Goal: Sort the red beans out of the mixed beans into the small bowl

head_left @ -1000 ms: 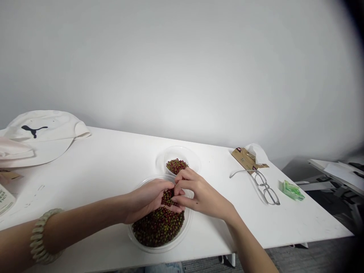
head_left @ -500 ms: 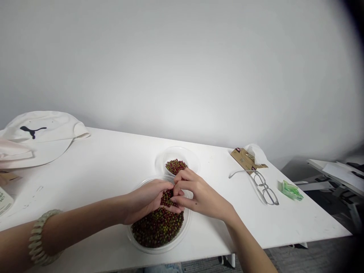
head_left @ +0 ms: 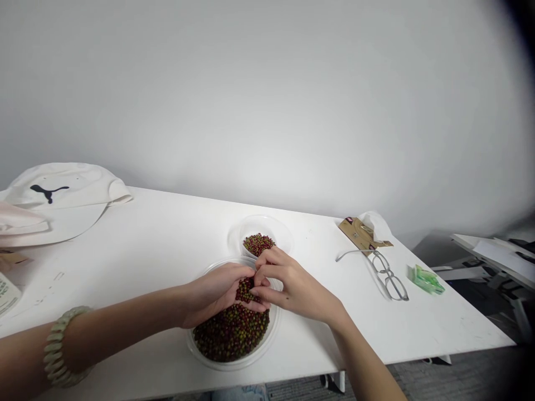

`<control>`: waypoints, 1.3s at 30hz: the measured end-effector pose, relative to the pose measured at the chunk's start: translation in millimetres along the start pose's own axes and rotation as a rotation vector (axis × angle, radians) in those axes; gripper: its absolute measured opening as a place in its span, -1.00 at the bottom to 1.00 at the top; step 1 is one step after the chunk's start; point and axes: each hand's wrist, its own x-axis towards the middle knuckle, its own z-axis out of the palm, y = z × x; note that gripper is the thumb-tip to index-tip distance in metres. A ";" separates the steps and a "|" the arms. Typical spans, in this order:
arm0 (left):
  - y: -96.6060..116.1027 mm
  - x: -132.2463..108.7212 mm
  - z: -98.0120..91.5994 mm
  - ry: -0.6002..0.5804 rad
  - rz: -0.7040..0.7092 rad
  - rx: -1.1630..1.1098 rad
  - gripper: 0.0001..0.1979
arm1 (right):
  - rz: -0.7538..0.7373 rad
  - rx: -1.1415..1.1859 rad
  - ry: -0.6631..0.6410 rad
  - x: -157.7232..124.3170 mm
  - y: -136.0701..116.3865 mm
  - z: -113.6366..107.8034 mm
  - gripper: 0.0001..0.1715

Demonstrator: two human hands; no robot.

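Observation:
My left hand (head_left: 211, 292) is cupped, palm up, around a small heap of mixed red and green beans (head_left: 244, 289). Fingers of my right hand (head_left: 290, 287) pinch together over that palm; whatever lies between the tips is too small to make out. Directly beneath both hands stands a round, clear plastic bowl (head_left: 228, 366) with many more red and green beans (head_left: 234, 334) in it. Behind it, a smaller clear bowl (head_left: 284, 231) holds a pile of the same mix (head_left: 258, 244). My hands hide part of the large bowl's far right side.
A white cap (head_left: 67, 186) lies on the left of the white table (head_left: 167, 223). To the right are eyeglasses (head_left: 388, 273), a brown packet (head_left: 357, 233) and a green-and-clear wrapper (head_left: 426, 278). A wall (head_left: 267, 111) rises behind the table's back edge.
Almost nothing differs. Both hands keep their place over the large bowl, with only a tiny shift of the fingers and the view.

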 end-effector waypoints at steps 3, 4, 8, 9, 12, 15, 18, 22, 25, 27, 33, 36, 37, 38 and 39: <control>0.9 0.4 0.0 -0.001 -0.003 0.006 -0.86 | -0.001 -0.001 0.002 1.0 -0.1 -0.1 -0.94; 0.9 0.7 -0.3 0.000 -0.005 0.005 -0.86 | -0.001 -0.001 0.001 1.1 -0.2 -0.2 -0.94; -0.8 1.7 -2.0 -0.001 -0.005 -0.005 -0.85 | -0.006 -0.004 0.001 1.0 -0.3 -0.2 -0.94; -1.5 1.8 -2.3 0.000 -0.003 -0.005 -0.85 | -0.005 -0.006 0.002 0.8 -0.2 0.0 -0.95; -2.9 1.9 -2.8 0.003 -0.007 -0.010 -0.84 | 0.001 -0.010 0.002 0.1 0.1 0.3 -0.96; -3.0 1.9 -2.9 0.006 -0.008 -0.016 -0.84 | 0.000 -0.011 0.001 -0.2 0.1 0.3 -0.96; -2.4 1.4 -2.7 0.002 -0.003 -0.012 -0.83 | 0.000 -0.014 0.003 -0.2 0.1 0.4 -0.97; -1.6 1.2 -2.2 -0.005 -0.010 -0.013 -0.81 | -0.003 -0.020 0.003 0.1 0.5 0.7 -0.97; -0.9 1.4 -1.4 -0.008 -0.007 -0.011 -0.81 | -0.002 -0.021 0.003 0.2 0.5 0.6 -0.97; -0.8 1.3 -0.9 -0.007 -0.004 0.000 -0.80 | -0.002 -0.021 0.003 0.1 0.3 0.4 -0.97; -1.7 1.3 -2.5 -0.013 -0.004 -0.011 -0.84 | -0.007 -0.030 0.003 -0.1 -1.1 -0.5 -0.97; -1.9 1.8 -2.9 -0.018 -0.002 -0.017 -0.86 | -0.007 -0.033 0.001 0.0 -1.8 -1.1 -0.97; -1.8 1.9 -2.7 -0.019 -0.003 -0.018 -0.86 | -0.008 -0.032 0.001 0.0 -1.9 -1.2 -0.97; -1.6 1.8 -2.4 -0.018 -0.004 -0.018 -0.86 | -0.008 -0.031 0.001 0.0 -2.1 -1.4 -0.97; -1.4 1.6 -2.1 -0.015 -0.006 -0.017 -0.86 | -0.007 -0.031 0.004 0.0 -2.2 -1.5 -0.97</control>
